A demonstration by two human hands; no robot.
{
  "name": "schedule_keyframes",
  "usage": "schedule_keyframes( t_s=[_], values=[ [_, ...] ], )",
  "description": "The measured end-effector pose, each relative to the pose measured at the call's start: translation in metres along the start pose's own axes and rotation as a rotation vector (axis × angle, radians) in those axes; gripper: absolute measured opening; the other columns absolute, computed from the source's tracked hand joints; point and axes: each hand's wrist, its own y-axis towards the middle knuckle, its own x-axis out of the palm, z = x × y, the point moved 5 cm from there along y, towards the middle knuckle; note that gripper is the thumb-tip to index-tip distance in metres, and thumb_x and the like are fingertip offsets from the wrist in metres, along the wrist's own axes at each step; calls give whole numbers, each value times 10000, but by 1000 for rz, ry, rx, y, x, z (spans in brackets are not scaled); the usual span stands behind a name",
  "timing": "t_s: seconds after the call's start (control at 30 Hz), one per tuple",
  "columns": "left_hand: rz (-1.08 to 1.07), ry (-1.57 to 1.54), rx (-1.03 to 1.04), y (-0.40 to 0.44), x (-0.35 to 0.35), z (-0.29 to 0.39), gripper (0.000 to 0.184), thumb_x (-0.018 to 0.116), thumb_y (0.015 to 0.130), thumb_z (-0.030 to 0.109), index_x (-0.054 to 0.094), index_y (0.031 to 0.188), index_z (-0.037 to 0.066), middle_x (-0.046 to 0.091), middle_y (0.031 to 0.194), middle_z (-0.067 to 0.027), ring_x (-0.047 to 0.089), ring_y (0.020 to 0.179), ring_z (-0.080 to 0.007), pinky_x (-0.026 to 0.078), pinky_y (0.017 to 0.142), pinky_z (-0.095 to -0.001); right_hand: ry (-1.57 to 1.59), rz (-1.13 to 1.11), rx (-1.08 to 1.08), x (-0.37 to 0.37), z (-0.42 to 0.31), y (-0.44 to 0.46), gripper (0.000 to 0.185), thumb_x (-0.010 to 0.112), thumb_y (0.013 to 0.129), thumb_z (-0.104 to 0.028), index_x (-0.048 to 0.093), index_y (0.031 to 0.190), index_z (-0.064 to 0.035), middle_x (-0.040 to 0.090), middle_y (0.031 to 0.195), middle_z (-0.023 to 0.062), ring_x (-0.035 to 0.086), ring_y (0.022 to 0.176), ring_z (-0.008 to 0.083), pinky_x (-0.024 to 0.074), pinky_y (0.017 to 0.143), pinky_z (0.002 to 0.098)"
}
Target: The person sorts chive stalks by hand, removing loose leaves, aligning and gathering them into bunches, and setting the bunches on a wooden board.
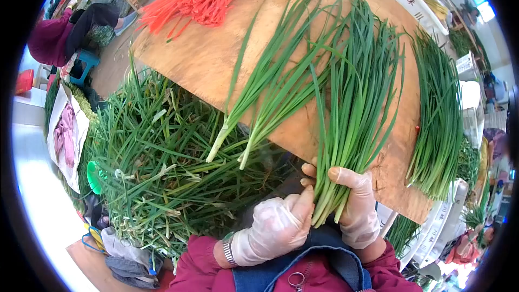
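Note:
A bunch of garlic chives (354, 86) lies over the wooden board, its pale stem ends hanging past the near edge. My right hand (354, 197), in a thin whitish glove, is wrapped round the lower stems with the thumb on top. My left hand (275, 227), gloved likewise with a metal watch (229, 252) at the wrist, has its fingers closed at the left side of the stem ends; the fingertips are partly hidden. Left of the bunch lie looser garlic chives (275, 84), ends over the edge. A thick second bunch (435, 124) rests at the board's right.
Red plastic strips (203, 0) lie at the back of the wooden board (184, 59). A large heap of loose leaves (162, 157) fills the left side, with a green round object (94, 177) by it. Farther left, a person (54, 32) sits near a blue stool (85, 66).

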Motion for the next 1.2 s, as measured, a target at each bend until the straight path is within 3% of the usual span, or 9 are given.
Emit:
schedule_keyframes(
  t_s=[0.13, 0.23, 0.33, 0.43, 0.5, 0.8, 0.93, 1.03, 1.2],
  values=[
    [108, -106, 83, 5, -22, -9, 250, 696, 700, 149, 607, 906, 39, 531, 621, -69, 517, 459, -231, 435, 443, -302, 55, 0, 137, -10, 3, 2, 300, 608, 701, -75, 569, 968, 56, 608, 794, 144, 600, 672, 243, 532, 632, 357],
    [347, 295, -188, 13, -56, -33, 266, 716, 683, 157, 599, 878, 19, 558, 768, -130, 559, 627, -298, 468, 557, -361, 76, -6, 16, -3, -2, 4, 290, 618, 693, -63, 565, 957, 45, 590, 798, 130, 582, 671, 216, 519, 619, 340],
    [248, 527, -169, 25, -47, -59, 229, 665, 741, 80, 588, 936, -12, 582, 795, -114, 566, 612, -217, 449, 535, -285, 39, -4, 39, -2, 2, 5, 292, 627, 702, -71, 558, 965, 35, 584, 811, 121, 582, 689, 208, 515, 622, 336],
    [242, -100, -432, 19, -38, -83, 157, 614, 798, 76, 605, 920, -22, 591, 690, -69, 531, 530, -131, 412, 472, -244, 41, 12, 11, 2, 0, 4, 275, 631, 718, -83, 568, 947, 56, 593, 766, 122, 596, 674, 215, 530, 627, 332],
    [190, -888, -912, 11, -30, -80, 155, 567, 836, 99, 625, 887, -36, 570, 596, -46, 413, 399, -67, 293, 383, -177, 53, 18, -5, 1, 0, 5, 283, 642, 720, -87, 576, 936, 82, 610, 728, 138, 616, 651, 226, 546, 640, 328],
    [-265, -1655, -904, -7, -5, -56, 261, 503, 883, 197, 591, 960, -37, 535, 552, -72, 379, 355, -105, 292, 373, -222, 14, -10, 85, 5, 9, 12, 303, 633, 730, -54, 584, 1015, 35, 642, 843, 136, 636, 692, 221, 550, 640, 334],
    [-165, -1133, -960, -11, 3, -69, 265, 569, 858, 195, 574, 990, -34, 558, 661, -80, 521, 505, -162, 416, 486, -261, -53, 35, 47, 5, 6, 10, 333, 635, 697, -84, 574, 1001, 37, 638, 831, 149, 628, 638, 215, 553, 593, 318],
    [258, -133, -349, -3, -25, -60, 288, 661, 786, 170, 574, 1004, 3, 572, 780, -108, 557, 605, -201, 453, 551, -300, -67, 76, 31, 5, 3, 7, 281, 629, 722, -43, 585, 988, 38, 643, 801, 137, 632, 640, 231, 543, 585, 329],
    [135, 261, -52, 15, -29, -30, 241, 678, 719, 156, 554, 891, 42, 525, 760, -107, 544, 621, -275, 447, 524, -355, -52, 71, 18, 3, 4, 7, 262, 629, 727, -58, 584, 964, 44, 641, 772, 130, 628, 617, 224, 540, 574, 323]
  ],
)
